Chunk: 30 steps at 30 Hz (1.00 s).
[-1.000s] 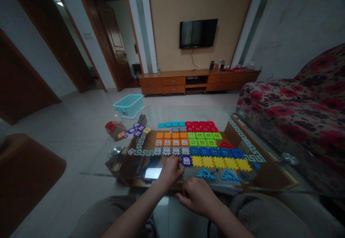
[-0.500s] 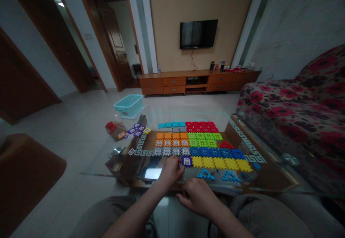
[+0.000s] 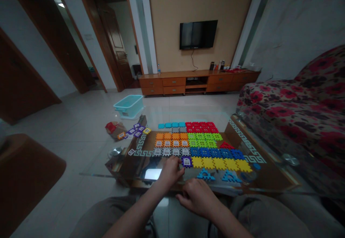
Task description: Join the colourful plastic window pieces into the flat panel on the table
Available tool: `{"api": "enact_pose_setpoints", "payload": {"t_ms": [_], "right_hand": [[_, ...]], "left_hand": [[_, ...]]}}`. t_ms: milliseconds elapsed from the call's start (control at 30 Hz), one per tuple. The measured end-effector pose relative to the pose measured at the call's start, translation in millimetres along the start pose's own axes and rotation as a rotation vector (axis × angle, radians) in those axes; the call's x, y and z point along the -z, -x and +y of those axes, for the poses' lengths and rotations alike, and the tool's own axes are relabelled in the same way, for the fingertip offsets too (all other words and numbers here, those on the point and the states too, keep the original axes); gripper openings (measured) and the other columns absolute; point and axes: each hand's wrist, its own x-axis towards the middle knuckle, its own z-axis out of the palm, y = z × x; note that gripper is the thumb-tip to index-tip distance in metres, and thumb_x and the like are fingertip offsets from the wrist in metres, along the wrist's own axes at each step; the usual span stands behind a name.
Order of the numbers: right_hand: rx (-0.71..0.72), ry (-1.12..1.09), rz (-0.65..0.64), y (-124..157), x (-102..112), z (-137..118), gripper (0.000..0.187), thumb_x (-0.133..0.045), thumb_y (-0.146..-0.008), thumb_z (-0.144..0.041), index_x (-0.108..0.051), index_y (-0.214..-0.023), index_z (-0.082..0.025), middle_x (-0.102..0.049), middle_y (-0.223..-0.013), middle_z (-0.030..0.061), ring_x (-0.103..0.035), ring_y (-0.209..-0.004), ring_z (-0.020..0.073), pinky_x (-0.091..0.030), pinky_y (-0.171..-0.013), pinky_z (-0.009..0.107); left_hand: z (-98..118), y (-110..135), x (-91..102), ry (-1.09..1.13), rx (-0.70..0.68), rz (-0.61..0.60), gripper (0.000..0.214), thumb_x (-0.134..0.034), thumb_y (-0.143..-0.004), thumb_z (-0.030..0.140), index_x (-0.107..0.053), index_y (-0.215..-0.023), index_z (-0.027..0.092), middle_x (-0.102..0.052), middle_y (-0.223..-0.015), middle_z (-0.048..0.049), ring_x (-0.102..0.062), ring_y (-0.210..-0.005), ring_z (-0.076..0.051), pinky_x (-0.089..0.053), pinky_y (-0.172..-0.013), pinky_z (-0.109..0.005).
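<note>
My left hand rests on the glass table with its fingers curled at the left edge of a purple window tile. The thumb and index finger touch the tile's side. That tile lies flat at the left end of a row of yellow tiles. My right hand is loosely closed at the table's near edge, knuckles up, and nothing shows in it. Beyond my left hand runs a row of grey window tiles, with blue tiles continuing it to the right. Two light-blue triangular pieces lie right of my hands.
Farther back lie orange tiles, green tiles, red tiles and a red triangular piece. Loose purple tiles pile up at left beside a red-and-brown bag. A turquoise bin stands behind; a floral sofa is at right.
</note>
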Motion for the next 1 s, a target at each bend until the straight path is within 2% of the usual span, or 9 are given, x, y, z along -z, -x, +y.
{"api": "enact_pose_setpoints", "payload": {"t_ms": [167, 233, 333, 400, 500, 633, 800, 900, 1000], "right_hand": [[-0.004, -0.002, -0.001, 0, 0, 0, 0.030, -0.060, -0.087, -0.039, -0.074, -0.068, -0.021, -0.074, -0.071, 0.0068, -0.069, -0.073, 0.0220, -0.039, -0.063, 0.028], [-0.004, -0.003, -0.008, 0, 1, 0, 0.030, -0.059, -0.087, -0.039, -0.074, -0.068, -0.021, -0.074, -0.072, 0.0067, -0.069, -0.073, 0.0218, -0.039, -0.063, 0.027], [0.000, -0.003, -0.012, 1, 1, -1, 0.028, -0.059, -0.087, -0.037, -0.073, -0.070, -0.020, -0.074, -0.073, 0.0064, -0.069, -0.073, 0.0212, -0.038, -0.062, 0.027], [0.002, -0.003, -0.015, 1, 0, -1, 0.027, -0.058, -0.088, -0.037, -0.073, -0.071, -0.020, -0.074, -0.075, 0.0062, -0.069, -0.073, 0.0209, -0.038, -0.062, 0.027], [0.004, -0.005, -0.022, 2, -2, 0, 0.028, -0.057, -0.089, -0.037, -0.072, -0.073, -0.020, -0.074, -0.076, 0.0062, -0.069, -0.075, 0.0203, -0.039, -0.064, 0.027], [0.000, -0.004, -0.020, 2, -5, 3, 0.028, -0.058, -0.089, -0.037, -0.072, -0.071, -0.020, -0.073, -0.075, 0.0060, -0.068, -0.075, 0.0200, -0.039, -0.064, 0.027], [-0.006, -0.009, -0.022, 0, -6, 3, 0.026, -0.058, -0.089, -0.035, -0.072, -0.073, -0.020, -0.074, -0.076, 0.0059, -0.068, -0.075, 0.0195, -0.039, -0.064, 0.027], [-0.005, -0.007, -0.036, -1, -4, 3, 0.029, -0.056, -0.091, -0.035, -0.072, -0.073, -0.020, -0.073, -0.076, 0.0055, -0.068, -0.075, 0.0194, -0.040, -0.064, 0.027], [-0.010, -0.007, -0.037, -3, -4, 3, 0.030, -0.054, -0.092, -0.035, -0.071, -0.074, -0.020, -0.073, -0.077, 0.0055, -0.069, -0.076, 0.0199, -0.040, -0.065, 0.027]], "left_hand": [[5, 3, 12.1, -0.055, -0.029, -0.024, 0.021, -0.068, -0.073, 0.023, -0.064, -0.093, 0.018, -0.065, -0.096, -0.0068, -0.060, -0.093, -0.023, -0.046, -0.082, -0.033], [7, 1, 26.8, -0.090, -0.040, -0.013, 0.018, -0.067, -0.074, 0.022, -0.063, -0.090, 0.018, -0.064, -0.095, -0.0068, -0.060, -0.091, -0.022, -0.045, -0.080, -0.032], [2, -7, 60.8, -0.154, -0.064, 0.052, 0.012, -0.065, -0.077, 0.021, -0.062, -0.088, 0.017, -0.064, -0.092, -0.0068, -0.060, -0.087, -0.021, -0.045, -0.078, -0.031], [-9, -15, 86.8, -0.191, -0.069, 0.108, 0.010, -0.062, -0.080, 0.024, -0.061, -0.088, 0.017, -0.064, -0.090, -0.0067, -0.060, -0.085, -0.020, -0.045, -0.075, -0.030], [-37, -30, 121.0, -0.272, -0.034, 0.173, 0.012, -0.058, -0.084, 0.028, -0.061, -0.088, 0.017, -0.064, -0.090, -0.0075, -0.060, -0.085, -0.021, -0.045, -0.076, -0.032], [-85, -47, 148.5, -0.367, 0.066, 0.228, 0.020, -0.057, -0.083, 0.028, -0.062, -0.099, 0.016, -0.064, -0.099, -0.0100, -0.060, -0.093, -0.025, -0.047, -0.083, -0.036], [-133, -55, 156.4, -0.536, 0.156, 0.250, 0.037, -0.056, -0.084, 0.030, -0.057, -0.117, 0.014, -0.060, -0.117, -0.0147, -0.056, -0.111, -0.029, -0.045, -0.095, -0.039], [-148, -56, 151.2, -0.640, 0.260, 0.221, 0.042, -0.052, -0.087, 0.034, -0.054, -0.124, 0.013, -0.058, -0.123, -0.0170, -0.053, -0.116, -0.031, -0.043, -0.096, -0.041], [-156, -59, 143.7, -0.703, 0.303, 0.191, 0.044, -0.047, -0.091, 0.036, -0.053, -0.127, 0.012, -0.057, -0.127, -0.0186, -0.052, -0.118, -0.033, -0.042, -0.096, -0.043]]}}
